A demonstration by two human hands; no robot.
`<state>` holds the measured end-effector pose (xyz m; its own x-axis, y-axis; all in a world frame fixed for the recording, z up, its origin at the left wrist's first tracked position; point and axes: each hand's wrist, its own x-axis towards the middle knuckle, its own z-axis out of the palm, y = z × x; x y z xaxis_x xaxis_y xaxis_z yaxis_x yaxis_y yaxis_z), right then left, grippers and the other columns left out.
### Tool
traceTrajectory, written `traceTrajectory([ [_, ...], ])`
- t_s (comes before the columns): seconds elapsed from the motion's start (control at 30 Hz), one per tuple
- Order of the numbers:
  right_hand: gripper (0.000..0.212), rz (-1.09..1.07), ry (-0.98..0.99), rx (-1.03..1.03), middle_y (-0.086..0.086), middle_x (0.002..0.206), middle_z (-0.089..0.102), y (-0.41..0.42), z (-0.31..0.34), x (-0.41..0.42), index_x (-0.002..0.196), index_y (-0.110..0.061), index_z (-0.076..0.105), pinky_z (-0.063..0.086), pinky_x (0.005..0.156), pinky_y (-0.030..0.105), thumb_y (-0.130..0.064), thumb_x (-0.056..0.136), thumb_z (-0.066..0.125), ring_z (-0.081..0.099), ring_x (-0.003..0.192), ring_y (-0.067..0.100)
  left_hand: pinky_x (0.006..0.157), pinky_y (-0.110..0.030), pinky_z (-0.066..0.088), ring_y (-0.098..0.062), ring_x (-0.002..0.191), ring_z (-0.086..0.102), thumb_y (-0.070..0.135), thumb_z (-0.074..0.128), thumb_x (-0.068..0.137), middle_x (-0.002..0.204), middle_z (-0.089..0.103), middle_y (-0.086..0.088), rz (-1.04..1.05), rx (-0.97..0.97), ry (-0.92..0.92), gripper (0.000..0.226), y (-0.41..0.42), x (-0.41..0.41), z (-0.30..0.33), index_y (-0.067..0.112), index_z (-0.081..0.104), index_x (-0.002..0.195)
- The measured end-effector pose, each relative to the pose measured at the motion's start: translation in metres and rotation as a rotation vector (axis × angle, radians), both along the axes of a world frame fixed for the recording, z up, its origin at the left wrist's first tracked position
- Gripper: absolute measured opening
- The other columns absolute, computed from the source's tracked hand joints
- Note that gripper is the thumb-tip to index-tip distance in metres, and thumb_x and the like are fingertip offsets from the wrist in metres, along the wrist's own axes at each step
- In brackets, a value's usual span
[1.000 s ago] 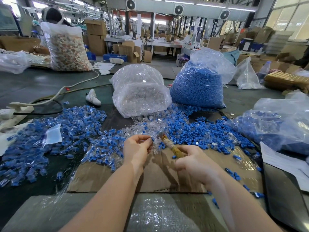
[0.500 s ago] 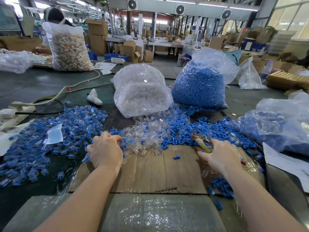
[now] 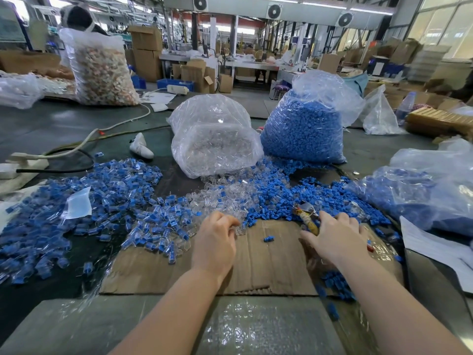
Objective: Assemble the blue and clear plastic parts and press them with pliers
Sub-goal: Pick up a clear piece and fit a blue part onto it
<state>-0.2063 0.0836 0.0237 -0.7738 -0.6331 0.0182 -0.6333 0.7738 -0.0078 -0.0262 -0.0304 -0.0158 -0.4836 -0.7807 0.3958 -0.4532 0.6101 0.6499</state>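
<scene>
A small clear plastic part (image 3: 239,230) is pinched by the curled fingers of the left hand (image 3: 216,242) at the lower centre of the frame, at the near edge of the loose clear parts (image 3: 222,198). The pliers (image 3: 305,216), with yellow handles, are held in the grip of the right hand (image 3: 335,235) at the lower right, with the metal head pointing up towards the pile of blue parts (image 3: 281,196). One single blue part (image 3: 268,239) is seen on the cardboard sheet (image 3: 256,265) between the two hands. Assembled blue and clear pieces (image 3: 102,201) are spread over the surface (image 3: 64,124) on the left. Behind, in the middle of the frame, a bag of clear parts (image 3: 215,137) and a bag of blue parts (image 3: 304,126) are standing side by side.
</scene>
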Motion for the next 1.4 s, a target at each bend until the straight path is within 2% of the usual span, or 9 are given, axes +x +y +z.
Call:
traceTrajectory([
  [0.1, 0.052, 0.177, 0.122, -0.197, 0.003, 0.133, 0.047, -0.005, -0.004, 0.018, 0.137, -0.025, 0.041, 0.034, 0.105, 0.036, -0.049, 0.092, 0.049, 0.042, 0.123, 0.02, 0.072, -0.008, 0.044, -0.004, 0.083, 0.053, 0.006, 0.056, 0.09, 0.1, 0.052, 0.008, -0.031, 0.023, -0.001, 0.028, 0.005, -0.008, -0.004, 0.012, 0.061, 0.117],
  [0.23, 0.032, 0.406, -0.005, -0.35, -0.006, 0.116, 0.058, -0.017, -0.02, 0.043, 0.125, -0.027, 0.056, 0.04, 0.098, 0.025, -0.02, 0.094, 0.05, 0.05, 0.11, 0.011, 0.085, -0.018, 0.045, -0.008, 0.089, 0.053, 0.011, 0.056, 0.091, 0.104, 0.049, 0.007, -0.014, 0.036, -0.017, 0.032, 0.007, -0.013, -0.007, 0.011, 0.057, 0.124],
  [0.4, 0.022, 0.406, -0.021, -0.434, -0.007, 0.103, 0.059, -0.028, -0.036, 0.054, 0.107, -0.026, 0.067, 0.039, 0.087, 0.024, -0.02, 0.094, 0.051, 0.05, 0.102, 0.013, 0.089, -0.02, 0.044, -0.01, 0.096, 0.055, 0.015, 0.059, 0.09, 0.108, 0.054, 0.003, 0.009, 0.046, -0.013, 0.028, 0.006, -0.012, -0.008, 0.01, 0.061, 0.118],
  [0.63, 0.012, 0.38, -0.109, -0.6, -0.005, 0.099, 0.062, -0.036, -0.043, 0.073, 0.102, -0.021, 0.059, 0.037, 0.078, 0.028, -0.023, 0.094, 0.051, 0.051, 0.096, 0.015, 0.077, -0.013, 0.038, -0.005, 0.086, 0.051, 0.018, 0.061, 0.088, 0.098, 0.063, 0.004, 0.009, 0.015, -0.014, 0.015, 0.008, -0.009, -0.008, 0.016, 0.064, 0.103],
  [0.77, 0.008, 0.384, -0.18, -0.688, -0.007, 0.097, 0.063, -0.032, -0.045, 0.075, 0.098, -0.021, 0.061, 0.038, 0.08, 0.025, -0.02, 0.091, 0.058, 0.053, 0.095, 0.012, 0.085, -0.018, 0.044, -0.008, 0.091, 0.055, 0.018, 0.064, 0.086, 0.102, 0.059, 0.006, -0.016, 0.009, -0.013, 0.028, 0.008, -0.006, -0.006, 0.016, 0.063, 0.114],
  [1.03, 0.016, 0.351, -0.266, -0.78, -0.005, 0.099, 0.065, -0.026, -0.042, 0.075, 0.1, -0.016, 0.071, 0.038, 0.084, 0.017, -0.011, 0.087, 0.063, 0.056, 0.095, 0.011, 0.075, -0.009, 0.043, -0.005, 0.08, 0.055, 0.015, 0.066, 0.085, 0.088, 0.057, 0.009, -0.053, 0.066, 0.05, 0.011, 0.006, -0.002, -0.003, 0.015, 0.07, 0.095],
  [1.2, 0.021, 0.339, -0.334, -0.849, -0.004, 0.102, 0.069, -0.024, -0.039, 0.077, 0.105, -0.015, 0.07, 0.046, 0.092, 0.026, -0.008, 0.088, 0.061, 0.06, 0.098, 0.011, 0.072, -0.011, 0.047, -0.002, 0.077, 0.061, 0.013, 0.066, 0.085, 0.081, 0.065, 0.011, -0.058, 0.153, 0.124, 0.011, 0.007, 0.0, -0.003, 0.024, 0.065, 0.089],
  [1.3, 0.014, 0.306, -0.387, -0.876, -0.003, 0.094, 0.07, -0.023, -0.039, 0.077, 0.099, -0.015, 0.071, 0.049, 0.087, 0.028, -0.012, 0.087, 0.064, 0.063, 0.09, 0.012, 0.078, -0.008, 0.044, -0.003, 0.084, 0.06, 0.01, 0.064, 0.085, 0.09, 0.064, 0.011, -0.098, 0.152, 0.103, 0.021, 0.007, 0.0, -0.003, 0.022, 0.068, 0.102],
  [1.4, 0.006, 0.304, -0.377, -0.882, -0.008, 0.085, 0.068, -0.022, -0.039, 0.077, 0.09, -0.017, 0.07, 0.048, 0.08, 0.024, -0.016, 0.086, 0.066, 0.062, 0.083, 0.01, 0.07, -0.001, 0.039, 0.002, 0.079, 0.056, 0.012, 0.066, 0.085, 0.085, 0.061, 0.015, -0.095, 0.153, 0.091, 0.015, 0.006, 0.0, -0.002, 0.026, 0.066, 0.09],
])
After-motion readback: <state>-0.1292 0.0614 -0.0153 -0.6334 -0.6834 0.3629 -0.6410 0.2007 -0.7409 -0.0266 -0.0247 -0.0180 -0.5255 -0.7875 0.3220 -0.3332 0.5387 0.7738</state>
